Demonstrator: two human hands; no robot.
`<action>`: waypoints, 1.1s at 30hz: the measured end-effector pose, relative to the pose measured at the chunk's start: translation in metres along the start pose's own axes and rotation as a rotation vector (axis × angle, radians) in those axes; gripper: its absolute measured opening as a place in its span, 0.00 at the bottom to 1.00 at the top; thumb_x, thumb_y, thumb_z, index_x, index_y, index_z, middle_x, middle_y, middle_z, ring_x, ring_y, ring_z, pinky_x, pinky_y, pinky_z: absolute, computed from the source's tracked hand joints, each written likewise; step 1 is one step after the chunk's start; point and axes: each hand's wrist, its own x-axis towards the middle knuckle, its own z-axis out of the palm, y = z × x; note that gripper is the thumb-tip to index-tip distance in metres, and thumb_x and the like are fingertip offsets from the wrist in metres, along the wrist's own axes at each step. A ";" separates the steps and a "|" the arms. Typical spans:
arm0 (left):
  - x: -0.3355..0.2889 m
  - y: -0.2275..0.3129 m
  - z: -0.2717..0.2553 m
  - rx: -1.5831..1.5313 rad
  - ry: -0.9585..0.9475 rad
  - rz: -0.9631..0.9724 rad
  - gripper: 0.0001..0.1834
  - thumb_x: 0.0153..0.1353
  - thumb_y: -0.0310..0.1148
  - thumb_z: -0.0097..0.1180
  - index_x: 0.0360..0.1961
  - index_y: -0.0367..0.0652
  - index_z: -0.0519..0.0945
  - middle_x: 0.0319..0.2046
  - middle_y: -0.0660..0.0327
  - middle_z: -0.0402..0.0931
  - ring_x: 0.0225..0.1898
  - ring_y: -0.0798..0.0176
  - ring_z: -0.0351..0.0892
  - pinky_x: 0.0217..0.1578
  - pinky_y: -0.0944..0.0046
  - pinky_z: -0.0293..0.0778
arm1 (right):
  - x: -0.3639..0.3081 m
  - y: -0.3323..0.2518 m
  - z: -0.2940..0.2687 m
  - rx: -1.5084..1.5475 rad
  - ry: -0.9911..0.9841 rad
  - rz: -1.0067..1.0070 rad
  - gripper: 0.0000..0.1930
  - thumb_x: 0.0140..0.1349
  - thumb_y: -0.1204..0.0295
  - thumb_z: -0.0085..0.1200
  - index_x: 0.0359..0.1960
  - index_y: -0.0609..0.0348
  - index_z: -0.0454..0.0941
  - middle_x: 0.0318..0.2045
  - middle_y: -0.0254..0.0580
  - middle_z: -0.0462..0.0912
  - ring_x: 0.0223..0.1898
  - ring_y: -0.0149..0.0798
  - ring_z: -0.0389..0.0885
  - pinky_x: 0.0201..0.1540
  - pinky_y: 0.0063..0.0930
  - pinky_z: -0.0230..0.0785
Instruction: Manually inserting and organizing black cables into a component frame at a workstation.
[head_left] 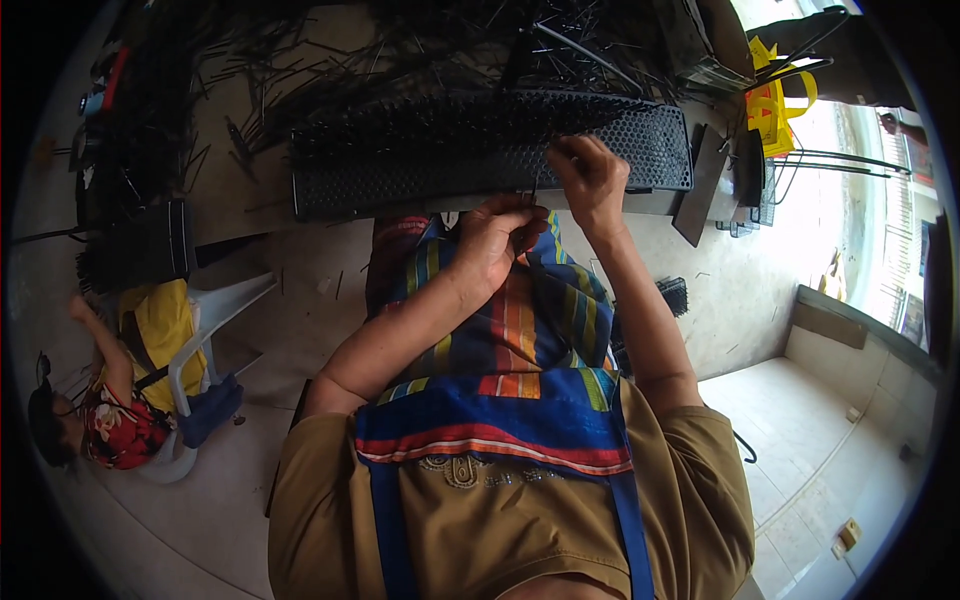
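A long black panel (430,185) full of small round holes lies across the bench edge in front of me. Dark bristle-like tufts (400,125) stand along its far side. My left hand (500,232) is closed at the panel's near edge, fingertips pinched together around something too small to make out. Just right of it and a little higher, my right hand (592,178) hovers over the panel with curled fingers, also closed. Between the two hands a thin dark strand shows faintly; which hand grips it is unclear.
Loose black strips (350,70) litter the bench behind the panel. A dark flat plate (703,190) leans at its right end, near a yellow bag (775,105). To the left, another person (120,420) sits by a white plastic chair (205,320). A striped apron (500,330) covers my lap.
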 end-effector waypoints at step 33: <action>-0.006 0.001 -0.008 -0.100 0.030 0.010 0.08 0.62 0.20 0.46 0.41 0.38 0.75 0.34 0.53 0.81 0.33 0.60 0.82 0.35 0.66 0.78 | 0.017 -0.026 0.032 -0.016 0.044 -0.253 0.03 0.50 0.75 0.63 0.28 0.54 0.82 0.26 0.38 0.80 0.25 0.45 0.82 0.25 0.33 0.72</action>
